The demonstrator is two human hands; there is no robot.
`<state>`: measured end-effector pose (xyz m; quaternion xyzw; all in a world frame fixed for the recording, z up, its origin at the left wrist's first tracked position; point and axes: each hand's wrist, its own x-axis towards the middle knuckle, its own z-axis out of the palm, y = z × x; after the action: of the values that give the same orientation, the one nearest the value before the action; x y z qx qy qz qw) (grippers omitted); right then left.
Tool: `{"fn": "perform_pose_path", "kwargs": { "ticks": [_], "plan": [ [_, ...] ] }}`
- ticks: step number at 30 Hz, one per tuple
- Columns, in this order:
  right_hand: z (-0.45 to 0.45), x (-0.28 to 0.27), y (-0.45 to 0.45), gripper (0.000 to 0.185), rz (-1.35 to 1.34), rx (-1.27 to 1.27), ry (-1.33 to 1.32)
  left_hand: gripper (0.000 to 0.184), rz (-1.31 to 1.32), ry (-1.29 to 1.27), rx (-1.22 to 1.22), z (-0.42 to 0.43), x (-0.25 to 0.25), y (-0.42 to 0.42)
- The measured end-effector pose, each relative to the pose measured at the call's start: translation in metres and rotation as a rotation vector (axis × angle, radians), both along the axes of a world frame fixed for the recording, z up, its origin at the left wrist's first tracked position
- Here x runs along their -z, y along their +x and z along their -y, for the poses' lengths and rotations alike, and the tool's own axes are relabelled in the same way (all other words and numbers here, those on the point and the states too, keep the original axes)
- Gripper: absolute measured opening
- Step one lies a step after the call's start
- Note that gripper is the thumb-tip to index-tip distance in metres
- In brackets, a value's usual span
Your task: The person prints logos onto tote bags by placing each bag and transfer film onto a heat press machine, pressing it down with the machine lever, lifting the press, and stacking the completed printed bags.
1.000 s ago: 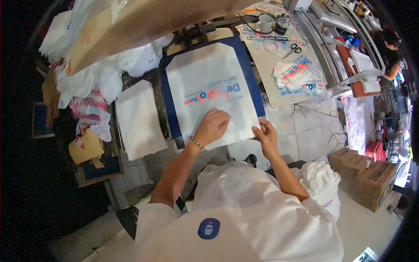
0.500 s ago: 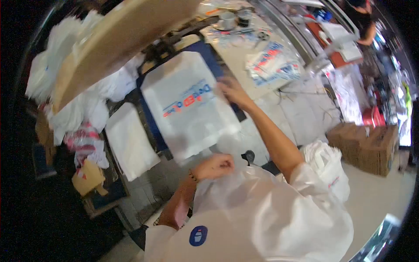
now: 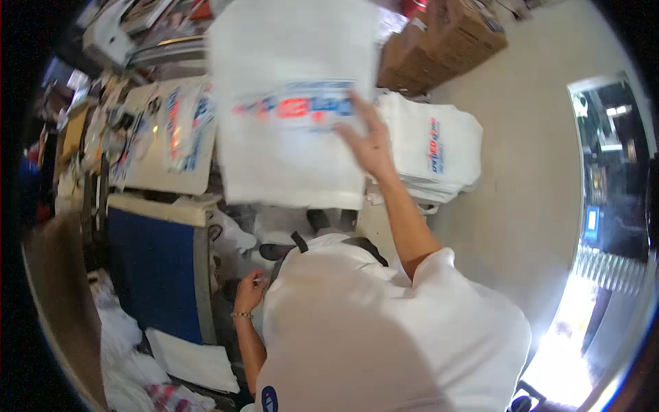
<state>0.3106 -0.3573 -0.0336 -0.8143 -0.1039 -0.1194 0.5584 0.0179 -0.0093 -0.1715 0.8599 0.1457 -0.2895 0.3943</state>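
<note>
A white bag with blurred red and blue print hangs in front of me. My right hand is at its right edge, thumb and fingers apart over the print; part of the edge lies between or behind them. My left hand is low beside my body, fingers curled, with something small and light at the fingertips that I cannot make out. Right of the held bag is a stack of printed white bags. The blue board lies bare on the left.
Cardboard boxes stand beyond the bag stack. A worktable with printed pieces is at the upper left. Folded white sheets and white plastic lie at the lower left. A brown panel curves along the left edge.
The view has swung right. The printed bag has come off the blue board with my right hand and is now near the stack. My left hand has dropped to my side.
</note>
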Motion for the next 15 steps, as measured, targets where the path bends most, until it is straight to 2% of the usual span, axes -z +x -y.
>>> {"fn": "perform_pose_path", "kwargs": {
  "ticks": [4,5,7,8,10,13,15],
  "plan": [
    [0.140,0.067,-0.006,0.065,0.050,0.528,0.142,0.037,-0.020,-0.055,0.083,0.019,-0.015,0.036],
    [0.162,0.085,-0.012,0.065,0.049,0.549,0.146,0.037,-0.020,-0.060,0.095,0.024,-0.022,0.047],
    [0.193,0.120,-0.019,0.074,0.104,0.814,0.318,0.037,-0.029,-0.061,0.118,0.022,-0.019,0.063],
    [0.208,0.144,-0.021,0.074,0.102,0.826,0.319,0.036,-0.018,-0.064,0.113,0.016,-0.008,0.067],
    [0.230,0.198,-0.027,0.077,0.072,1.089,0.280,0.033,0.069,-0.024,0.154,0.022,-0.014,0.075],
    [0.237,0.255,-0.033,0.080,-0.040,1.208,0.338,0.033,0.040,0.027,0.158,0.043,-0.043,0.090],
    [0.227,0.272,-0.034,0.082,-0.077,1.235,0.421,0.033,0.067,0.005,0.151,0.038,-0.030,0.084]
  ]
}}
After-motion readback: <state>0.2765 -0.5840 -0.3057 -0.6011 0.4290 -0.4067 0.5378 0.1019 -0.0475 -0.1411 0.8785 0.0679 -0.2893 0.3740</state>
